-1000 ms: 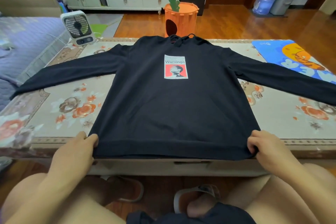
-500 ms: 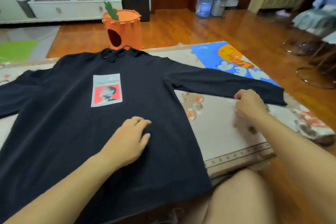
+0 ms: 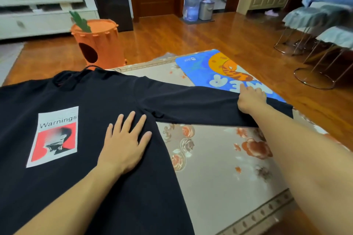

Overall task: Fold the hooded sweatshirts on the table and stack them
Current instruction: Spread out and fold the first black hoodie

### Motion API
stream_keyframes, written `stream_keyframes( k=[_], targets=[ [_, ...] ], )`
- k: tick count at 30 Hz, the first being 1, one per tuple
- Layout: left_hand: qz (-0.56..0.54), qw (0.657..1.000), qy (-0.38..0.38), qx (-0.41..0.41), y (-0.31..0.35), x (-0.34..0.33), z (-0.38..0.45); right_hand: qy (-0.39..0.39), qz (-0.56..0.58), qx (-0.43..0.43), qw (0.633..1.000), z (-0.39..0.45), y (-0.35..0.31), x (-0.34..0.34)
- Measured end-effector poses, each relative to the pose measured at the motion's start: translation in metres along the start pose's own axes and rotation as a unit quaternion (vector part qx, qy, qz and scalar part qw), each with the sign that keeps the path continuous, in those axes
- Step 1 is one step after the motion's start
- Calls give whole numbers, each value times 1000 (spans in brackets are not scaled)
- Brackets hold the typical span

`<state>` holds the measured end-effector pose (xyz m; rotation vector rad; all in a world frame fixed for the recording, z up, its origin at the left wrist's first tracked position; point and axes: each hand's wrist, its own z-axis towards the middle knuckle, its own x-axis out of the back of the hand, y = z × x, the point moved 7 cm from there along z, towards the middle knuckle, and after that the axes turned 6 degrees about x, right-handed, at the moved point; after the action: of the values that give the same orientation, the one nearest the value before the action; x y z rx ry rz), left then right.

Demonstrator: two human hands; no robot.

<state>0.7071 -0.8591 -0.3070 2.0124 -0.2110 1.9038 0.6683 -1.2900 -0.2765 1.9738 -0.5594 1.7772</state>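
Sweatshirt spread flat, one sleeve gripped

One black sweatshirt [image 3: 80, 101] lay front up on the table [image 3: 219, 168]. Left hand [image 3: 124, 143] pressed its chest, fingers straight and spread. Right hand [image 3: 250, 99] held the sleeve [image 3: 191, 107] near its cuff, fingers curled over the cloth. One orange bin [image 3: 99, 44] stood behind; its contents were hidden.

Black hooded sweatshirt [image 3: 107, 187] flat on table, print up, sleeve outstretched

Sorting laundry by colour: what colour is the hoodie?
Black hoodie, with a red-and-white chest print; head view.
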Motion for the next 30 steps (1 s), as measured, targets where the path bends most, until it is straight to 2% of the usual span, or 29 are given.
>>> stream_keyframes(
  k=[4, 8, 11, 13, 16, 18, 20, 25, 30],
  targets=[
    [1, 1000, 3, 4, 1, -2, 0, 67, -51, 49, 995, 17, 5, 4],
    [6, 1000, 0, 9, 0, -5, 2, 138, -70, 30, 987, 35, 28, 22],
    [34, 999, -19, 13, 2, -8, 2, 152, -57, 18, 987, 31, 14, 25],
    [44, 999, -24, 12, 1, -8, 3, 187, -21, 4, 982, 16, -3, 25],
    [53, 998, -32, 9, 2, -7, 3, 222, 25, 94, 970, -30, -42, 17],
    [54, 998, -33, 12, 3, -7, 1, 161, 42, 195, 967, -62, -68, 0],
    [55, 998, -34, 12, 4, -7, 1, 93, 54, 237, 966, -79, -72, -11],
    [51, 998, -37, 9, 2, -7, 2, 1, 33, 143, 989, -65, -17, -10],
    [45, 998, -34, 8, 2, -8, 3, -50, -105, 127, 985, -44, 12, -14]
  ],
)
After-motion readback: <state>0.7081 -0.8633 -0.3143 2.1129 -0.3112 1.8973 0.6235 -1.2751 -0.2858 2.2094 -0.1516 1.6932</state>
